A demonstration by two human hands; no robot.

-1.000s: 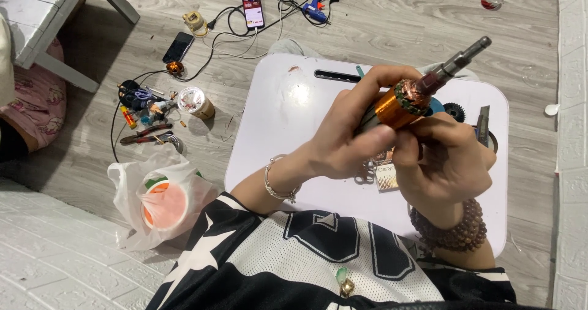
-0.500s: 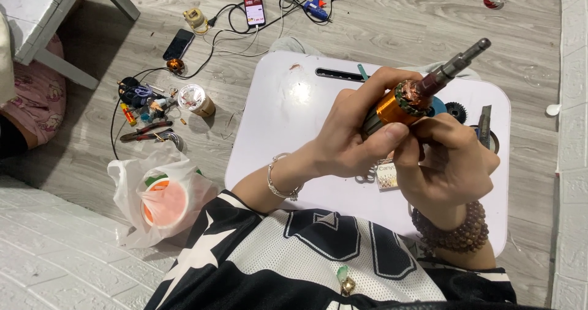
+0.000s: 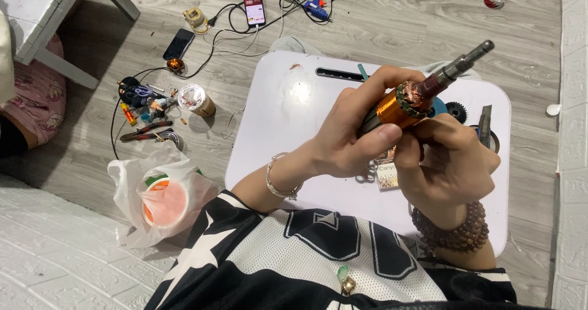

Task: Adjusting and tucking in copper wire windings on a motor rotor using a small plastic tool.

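Note:
I hold a motor armature (image 3: 409, 102) above a small white table (image 3: 294, 132): an orange copper-wound core with a steel shaft pointing up to the right. My left hand (image 3: 352, 135), a silver bangle on its wrist, wraps around the core from the left. My right hand (image 3: 450, 160), with a brown bead bracelet, grips it from below and the right, fingers against the winding end. Under my hands lie a small card and some metal bits, partly hidden.
On the table's right side sit a black gear (image 3: 456, 110), a blue disc and a utility knife (image 3: 485, 126). The wooden floor holds two phones (image 3: 254, 7), cables, a glue gun (image 3: 318, 5), pliers (image 3: 144, 132), a lidded cup (image 3: 197, 99) and a plastic bag with a cup (image 3: 160, 200).
Both hands have kept their grip on the armature; it has shifted very slightly, with small finger movements only.

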